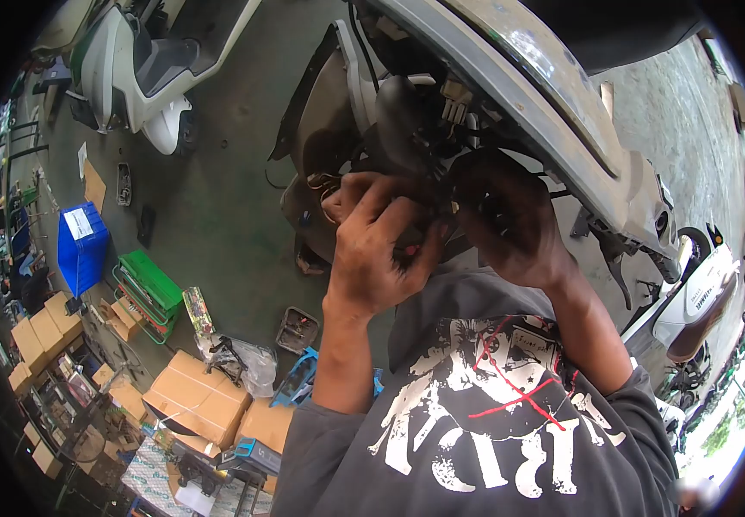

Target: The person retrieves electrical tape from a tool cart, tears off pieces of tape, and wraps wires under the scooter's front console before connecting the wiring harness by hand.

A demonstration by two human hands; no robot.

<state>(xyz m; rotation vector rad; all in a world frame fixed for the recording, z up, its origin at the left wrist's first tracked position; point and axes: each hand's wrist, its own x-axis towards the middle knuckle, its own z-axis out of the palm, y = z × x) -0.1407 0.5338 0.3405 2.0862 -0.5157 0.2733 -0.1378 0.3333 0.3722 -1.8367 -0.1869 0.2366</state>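
Note:
Both my hands are in front of my chest, at the exposed inside of a partly stripped grey scooter (510, 86). My left hand (381, 237) is closed, fingers curled in toward the thumb; a small red spot shows between them, but what they hold is too small to name. Close beside it, my right hand (510, 220) is in deep shadow with its fingers bent round, and its grip is hidden. Dark cables and connectors (454, 108) lie just beyond my fingers. A dark rounded part (398, 121) stands above my left hand.
Another scooter (123, 77) stands at the upper left, and a white one (700, 293) at the right. On the left are a blue bin (81, 246), a green crate (149, 284) and cardboard boxes (196, 396). A small parts tray (297, 330) lies on the floor.

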